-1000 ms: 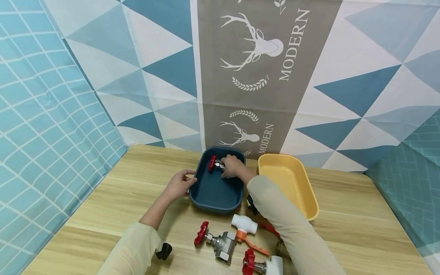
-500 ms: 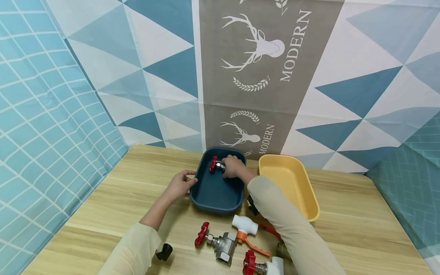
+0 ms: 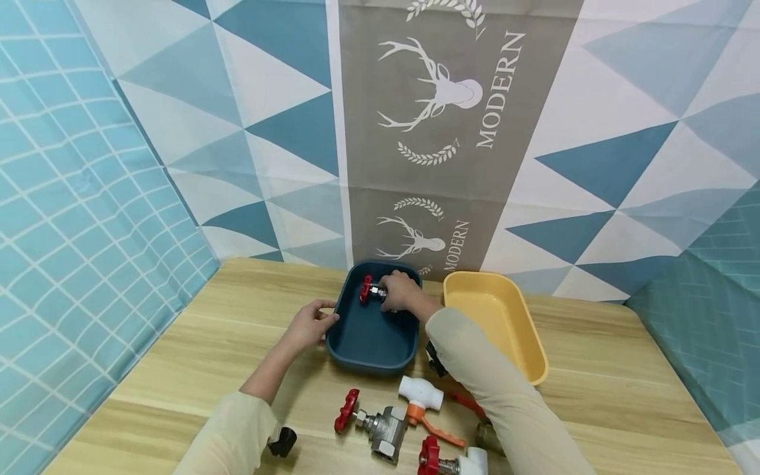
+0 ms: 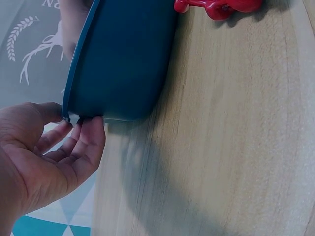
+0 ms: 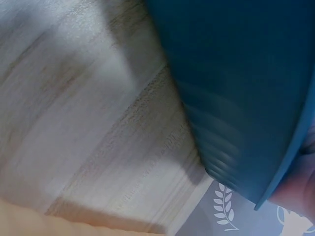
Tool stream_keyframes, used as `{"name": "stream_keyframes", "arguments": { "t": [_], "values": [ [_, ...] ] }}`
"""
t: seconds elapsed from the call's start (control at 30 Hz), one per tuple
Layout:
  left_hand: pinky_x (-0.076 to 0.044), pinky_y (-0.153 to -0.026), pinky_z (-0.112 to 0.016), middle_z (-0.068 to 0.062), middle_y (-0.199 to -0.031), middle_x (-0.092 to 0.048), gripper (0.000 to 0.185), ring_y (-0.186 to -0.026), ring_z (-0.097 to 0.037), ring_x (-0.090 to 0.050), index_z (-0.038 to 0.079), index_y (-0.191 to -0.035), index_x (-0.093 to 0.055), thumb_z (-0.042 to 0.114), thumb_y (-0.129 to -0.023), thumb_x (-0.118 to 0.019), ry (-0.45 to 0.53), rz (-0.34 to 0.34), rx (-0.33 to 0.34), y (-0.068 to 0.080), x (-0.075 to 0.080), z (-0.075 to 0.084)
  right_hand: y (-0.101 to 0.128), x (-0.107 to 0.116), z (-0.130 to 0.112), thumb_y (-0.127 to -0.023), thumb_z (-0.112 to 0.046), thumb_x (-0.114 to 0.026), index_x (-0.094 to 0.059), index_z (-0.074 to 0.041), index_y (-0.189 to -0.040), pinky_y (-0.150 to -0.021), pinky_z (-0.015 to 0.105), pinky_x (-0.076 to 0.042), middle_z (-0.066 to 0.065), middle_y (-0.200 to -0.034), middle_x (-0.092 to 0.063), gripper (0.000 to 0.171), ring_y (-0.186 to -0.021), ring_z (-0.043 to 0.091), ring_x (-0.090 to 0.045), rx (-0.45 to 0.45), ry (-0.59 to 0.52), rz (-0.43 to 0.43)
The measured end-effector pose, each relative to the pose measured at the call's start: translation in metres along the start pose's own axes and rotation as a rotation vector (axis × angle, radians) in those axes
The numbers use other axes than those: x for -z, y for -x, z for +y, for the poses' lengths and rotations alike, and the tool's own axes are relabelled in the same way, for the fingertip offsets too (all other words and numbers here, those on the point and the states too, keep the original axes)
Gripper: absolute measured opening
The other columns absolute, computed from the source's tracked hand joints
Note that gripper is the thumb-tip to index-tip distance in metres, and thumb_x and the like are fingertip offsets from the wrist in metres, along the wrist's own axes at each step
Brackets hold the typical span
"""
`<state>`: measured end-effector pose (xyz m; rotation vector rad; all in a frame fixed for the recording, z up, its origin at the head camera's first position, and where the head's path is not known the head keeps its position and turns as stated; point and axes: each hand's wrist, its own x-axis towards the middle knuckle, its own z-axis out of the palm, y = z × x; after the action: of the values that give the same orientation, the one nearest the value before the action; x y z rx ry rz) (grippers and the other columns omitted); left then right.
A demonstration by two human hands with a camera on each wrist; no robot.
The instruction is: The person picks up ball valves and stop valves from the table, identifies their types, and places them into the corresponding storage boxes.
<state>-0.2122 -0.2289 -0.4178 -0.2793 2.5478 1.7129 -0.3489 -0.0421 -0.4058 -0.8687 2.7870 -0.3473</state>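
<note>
A dark blue bin (image 3: 369, 340) stands on the wooden table against the backdrop. My left hand (image 3: 310, 324) pinches its left rim; in the left wrist view, the left hand (image 4: 44, 152) has its thumb at the rim and its fingertips against the outer wall. Inside the bin, near its back, my right hand (image 3: 402, 290) grips a metal valve with a red handwheel (image 3: 365, 289). The valve's body is mostly hidden under those fingers. The right wrist view shows mainly the blue bin's outer wall (image 5: 231, 98), with a blurred bit of hand at the right edge.
A yellow bin (image 3: 495, 310) stands right of the blue one. In front lie a steel valve (image 3: 386, 432), a white valve with an orange lever (image 3: 420, 394), a white valve with a red handwheel (image 3: 472, 460) and a red-handled valve (image 3: 469, 401) partly under my right sleeve.
The head view has tilted slightly, so the whole scene sits a little lower. Both hands keep their places at the blue bin, and the valve lies where it was.
</note>
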Motion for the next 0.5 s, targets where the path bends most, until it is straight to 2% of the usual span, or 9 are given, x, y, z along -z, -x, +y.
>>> {"name": "stream_keyframes", "arguments": {
  "t": [0.1,0.13,0.5],
  "values": [
    [-0.056,-0.057,-0.032,-0.021,-0.100,-0.057,0.038,-0.080,-0.024,-0.061,0.000,-0.132,-0.046,0.013,-0.097,-0.051,0.003,0.001,-0.005,0.000,0.000,-0.001,0.002,0.002,0.000,-0.079,-0.026,-0.074,-0.060,-0.013,-0.122,-0.089,0.040,-0.045,0.011,-0.117,-0.051,0.048,-0.107,0.026,-0.047,0.007,-0.012,0.009],
    [-0.056,-0.057,-0.032,-0.021,-0.100,-0.056,0.038,-0.080,-0.024,-0.061,0.000,-0.132,-0.046,0.013,-0.097,-0.051,0.003,0.000,-0.006,0.000,0.000,-0.001,0.002,0.004,-0.001,-0.080,-0.026,-0.074,-0.058,-0.013,-0.124,-0.093,0.042,-0.044,0.011,-0.120,-0.050,0.049,-0.111,0.027,-0.046,-0.008,-0.015,-0.007],
    [-0.056,-0.057,-0.033,-0.022,-0.096,-0.057,0.038,-0.075,-0.022,-0.061,-0.002,-0.131,-0.046,0.012,-0.096,-0.050,0.014,0.009,-0.008,0.004,-0.002,0.001,0.009,0.014,0.001,-0.080,-0.027,-0.072,-0.061,-0.012,-0.120,-0.091,0.043,-0.044,0.012,-0.115,-0.054,0.045,-0.105,0.027,-0.050,0.015,0.014,0.073]
  ]
}}
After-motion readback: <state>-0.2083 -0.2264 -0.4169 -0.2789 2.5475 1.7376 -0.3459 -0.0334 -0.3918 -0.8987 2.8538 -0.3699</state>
